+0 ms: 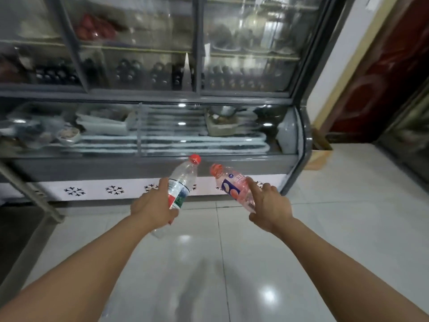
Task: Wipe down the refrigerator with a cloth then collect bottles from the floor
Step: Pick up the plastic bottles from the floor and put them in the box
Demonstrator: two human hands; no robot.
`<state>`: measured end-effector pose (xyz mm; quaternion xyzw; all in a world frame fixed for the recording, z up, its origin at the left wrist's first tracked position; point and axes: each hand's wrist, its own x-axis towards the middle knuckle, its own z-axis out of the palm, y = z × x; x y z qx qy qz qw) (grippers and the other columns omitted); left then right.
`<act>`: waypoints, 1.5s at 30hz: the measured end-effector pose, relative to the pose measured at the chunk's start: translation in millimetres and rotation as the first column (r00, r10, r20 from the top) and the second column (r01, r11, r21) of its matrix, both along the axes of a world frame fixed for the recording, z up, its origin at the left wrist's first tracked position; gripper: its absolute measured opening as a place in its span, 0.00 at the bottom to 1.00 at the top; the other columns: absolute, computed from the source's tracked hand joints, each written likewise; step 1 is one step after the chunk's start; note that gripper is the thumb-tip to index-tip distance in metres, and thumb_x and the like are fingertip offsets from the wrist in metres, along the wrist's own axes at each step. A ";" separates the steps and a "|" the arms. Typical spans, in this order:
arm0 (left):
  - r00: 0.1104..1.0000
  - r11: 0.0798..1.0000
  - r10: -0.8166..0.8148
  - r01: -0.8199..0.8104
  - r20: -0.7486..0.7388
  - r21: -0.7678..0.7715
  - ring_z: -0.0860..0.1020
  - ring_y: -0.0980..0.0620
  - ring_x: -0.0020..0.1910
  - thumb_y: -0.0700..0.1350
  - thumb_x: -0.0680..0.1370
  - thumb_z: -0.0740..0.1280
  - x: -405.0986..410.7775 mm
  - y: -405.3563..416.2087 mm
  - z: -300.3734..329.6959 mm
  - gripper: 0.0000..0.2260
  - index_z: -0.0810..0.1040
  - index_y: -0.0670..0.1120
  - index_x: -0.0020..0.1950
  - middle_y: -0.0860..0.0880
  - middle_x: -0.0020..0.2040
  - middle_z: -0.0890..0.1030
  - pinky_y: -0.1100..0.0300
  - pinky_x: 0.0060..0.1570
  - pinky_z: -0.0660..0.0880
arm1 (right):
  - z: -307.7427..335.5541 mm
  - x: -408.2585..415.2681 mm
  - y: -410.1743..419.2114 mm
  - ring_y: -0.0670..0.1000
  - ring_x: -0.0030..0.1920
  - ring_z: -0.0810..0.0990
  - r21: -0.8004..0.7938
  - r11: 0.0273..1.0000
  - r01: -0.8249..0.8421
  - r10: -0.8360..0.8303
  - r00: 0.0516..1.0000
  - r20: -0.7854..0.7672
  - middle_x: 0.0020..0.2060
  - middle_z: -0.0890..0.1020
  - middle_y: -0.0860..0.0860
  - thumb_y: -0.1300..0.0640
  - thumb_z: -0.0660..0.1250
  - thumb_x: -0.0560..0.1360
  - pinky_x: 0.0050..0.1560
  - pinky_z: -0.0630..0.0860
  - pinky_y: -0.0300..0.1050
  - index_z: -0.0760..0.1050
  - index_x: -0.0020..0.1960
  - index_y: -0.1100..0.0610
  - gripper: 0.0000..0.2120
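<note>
The glass-fronted refrigerator [162, 94] fills the view ahead, shelves of dark bottles above, frosted trays below, and no cloth in sight, so the wiping looks finished. The pale tiled floor [336, 217] stretches underneath, and no bottle shows lying on it. Both arms reach forward, hands apart. The left hand [153, 210] wraps around a clear bottle [182, 182] at its label, red cap tilted up and away. The right hand [270, 205] clasps a pink bottle [232, 187] from the side, forefinger laid along it for steadiness, its cap leaning toward the other's. One bottle in each hand, probably to carry both off at once.
</note>
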<state>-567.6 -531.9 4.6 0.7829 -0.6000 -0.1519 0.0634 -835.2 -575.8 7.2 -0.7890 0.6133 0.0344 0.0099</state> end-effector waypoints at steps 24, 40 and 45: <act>0.833 0.831 -0.549 0.553 0.068 -0.068 0.79 0.46 0.49 0.53 0.73 0.69 -507.6 -230.6 64.2 0.37 0.49 0.51 0.73 0.45 0.61 0.77 0.51 0.46 0.78 | 65.2 -491.5 -95.5 0.56 0.54 0.74 -0.119 0.875 0.469 -0.475 0.880 -0.023 0.58 0.73 0.56 0.48 0.72 0.70 0.37 0.69 0.44 0.50 0.74 0.46 0.42; 0.777 0.777 -0.625 0.628 0.071 -0.036 0.77 0.43 0.55 0.55 0.72 0.67 -767.7 -472.6 67.2 0.31 0.55 0.49 0.68 0.45 0.60 0.76 0.47 0.55 0.75 | 73.6 -742.2 -303.2 0.57 0.55 0.73 -0.122 0.842 0.525 -0.531 0.847 -0.022 0.57 0.72 0.57 0.52 0.72 0.70 0.40 0.70 0.46 0.48 0.74 0.47 0.42; 0.843 0.840 -0.535 0.537 0.050 -0.077 0.77 0.41 0.54 0.54 0.71 0.68 -840.1 -547.0 70.3 0.34 0.53 0.50 0.71 0.43 0.57 0.78 0.51 0.53 0.74 | 78.8 -821.2 -398.0 0.56 0.55 0.74 -0.157 0.889 0.429 -0.441 0.896 -0.050 0.58 0.73 0.57 0.51 0.72 0.71 0.40 0.70 0.45 0.49 0.74 0.47 0.41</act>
